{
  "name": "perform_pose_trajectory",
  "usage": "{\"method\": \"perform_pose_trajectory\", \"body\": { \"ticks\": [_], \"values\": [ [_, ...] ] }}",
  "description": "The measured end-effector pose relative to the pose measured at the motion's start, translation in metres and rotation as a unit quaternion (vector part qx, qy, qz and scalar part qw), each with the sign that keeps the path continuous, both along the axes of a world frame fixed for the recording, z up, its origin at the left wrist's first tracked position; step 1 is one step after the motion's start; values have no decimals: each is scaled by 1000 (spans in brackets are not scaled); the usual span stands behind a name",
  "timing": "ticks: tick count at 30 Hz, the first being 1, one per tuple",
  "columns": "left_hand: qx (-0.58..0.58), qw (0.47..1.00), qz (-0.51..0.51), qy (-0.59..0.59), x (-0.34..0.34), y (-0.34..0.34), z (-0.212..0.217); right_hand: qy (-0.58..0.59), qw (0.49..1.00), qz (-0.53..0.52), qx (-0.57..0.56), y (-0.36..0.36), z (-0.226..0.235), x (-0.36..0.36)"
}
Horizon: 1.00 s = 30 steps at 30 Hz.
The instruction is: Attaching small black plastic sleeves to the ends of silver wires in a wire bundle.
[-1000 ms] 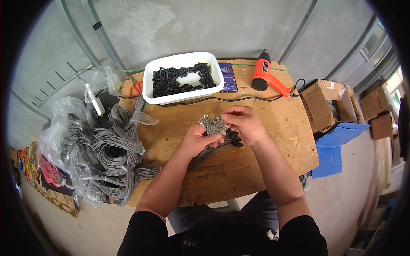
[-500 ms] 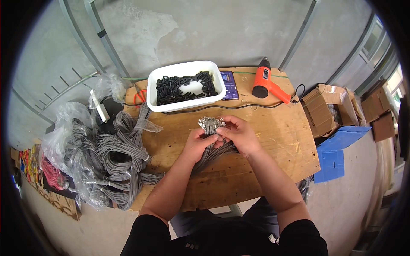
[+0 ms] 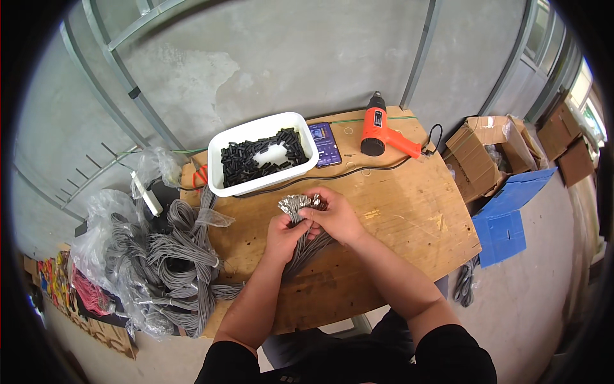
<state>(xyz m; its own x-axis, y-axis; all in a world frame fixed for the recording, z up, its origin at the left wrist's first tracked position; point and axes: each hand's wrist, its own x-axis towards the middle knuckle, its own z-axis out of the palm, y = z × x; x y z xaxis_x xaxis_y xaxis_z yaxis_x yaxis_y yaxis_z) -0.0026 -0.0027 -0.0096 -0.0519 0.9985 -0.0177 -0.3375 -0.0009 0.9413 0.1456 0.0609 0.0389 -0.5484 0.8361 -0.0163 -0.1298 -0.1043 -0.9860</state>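
Both hands are closed round a bundle of thin grey cables (image 3: 307, 255) above the middle of the wooden table. At its upper end the silver metal terminals (image 3: 293, 204) fan out between my fingers. My left hand (image 3: 284, 238) wraps the bundle from the left, just below the terminals. From the right, my right hand (image 3: 336, 219) grips it, thumb in front and fingers curled behind the metal ends. Some fingertips are hidden by the cables. Below the hands the cables trail down across the tabletop behind my left forearm.
Beyond my hands stands a white tray (image 3: 219, 187) of short black tubes. A phone (image 3: 325, 144) and an orange heat gun (image 3: 377, 131) with a black cord lie beside it. Coiled grey cables (image 3: 179, 249) and plastic bags fill the left side. Cardboard boxes (image 3: 472, 157) stand right of the table.
The view has shifted, so the tray, phone and heat gun appear lower and further left. Both hands keep hold of the cable bundle, with only slight finger movement.
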Motion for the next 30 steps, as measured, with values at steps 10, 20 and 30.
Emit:
{"method": "perform_pose_trajectory", "body": {
  "ticks": [10, 20, 30],
  "values": [
    [-29, 999, -5, -29, -2, -1, 2, 69, 995, -20, -71, 5, -12, -2],
    [-104, 992, -51, -50, -8, 4, 6, 64, 998, -28, -9, 4, -12, -2],
    [-104, 983, -129, -83, -14, 2, 13, 51, 998, 9, 24, 1, -3, 1]
  ]
}}
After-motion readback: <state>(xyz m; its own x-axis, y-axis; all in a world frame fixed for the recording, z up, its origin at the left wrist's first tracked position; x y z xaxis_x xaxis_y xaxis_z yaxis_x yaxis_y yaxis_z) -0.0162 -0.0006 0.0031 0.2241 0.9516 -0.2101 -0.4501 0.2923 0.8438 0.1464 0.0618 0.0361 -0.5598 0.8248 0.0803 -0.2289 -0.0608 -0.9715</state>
